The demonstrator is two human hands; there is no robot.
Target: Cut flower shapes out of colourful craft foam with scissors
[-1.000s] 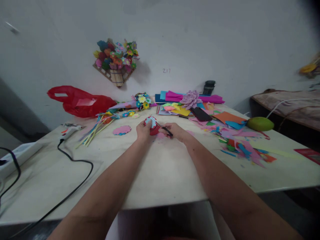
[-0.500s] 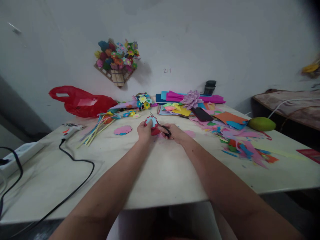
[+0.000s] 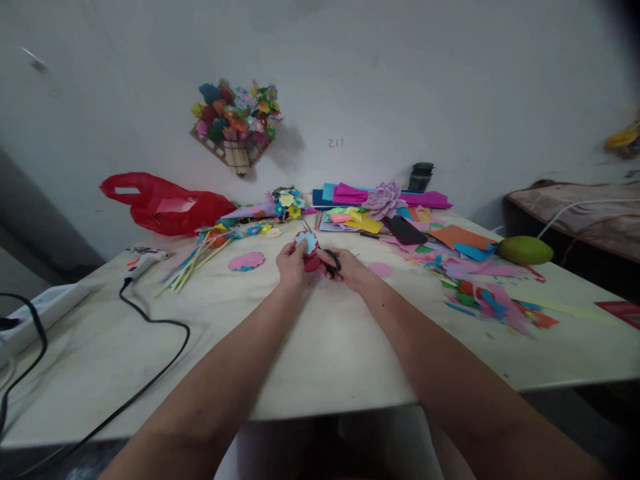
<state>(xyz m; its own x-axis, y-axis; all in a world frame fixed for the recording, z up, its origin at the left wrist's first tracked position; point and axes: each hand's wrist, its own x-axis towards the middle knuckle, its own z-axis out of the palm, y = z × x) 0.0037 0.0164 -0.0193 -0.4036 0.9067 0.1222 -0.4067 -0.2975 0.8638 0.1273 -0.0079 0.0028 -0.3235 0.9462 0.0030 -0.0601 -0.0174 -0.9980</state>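
My left hand point(image 3: 292, 263) pinches a light blue scalloped piece point(image 3: 305, 243) laid against red material point(image 3: 313, 262), near the middle of the table. Close on its right, my right hand point(image 3: 345, 267) is closed on the black handles of a pair of scissors point(image 3: 331, 263). The scissor blades point up and to the left, at the right edge of the red material; their tips show just above it. A pink scalloped piece point(image 3: 247, 261) with blue under it lies left of my hands. Another pink round piece point(image 3: 379, 269) lies to the right.
On the left are a glue gun point(image 3: 145, 263) with a black cord, a power strip point(image 3: 43, 313) and a red bag point(image 3: 170, 203). Colored sheets, a phone point(image 3: 404, 230) and a purple flower point(image 3: 384, 200) lie at the back. Scraps point(image 3: 495, 300) and a green fruit point(image 3: 525, 250) are right.
The scissors have turned so that their blades point more upward, with the two tips apart. The light blue and red pieces have shifted slightly right with my left hand.
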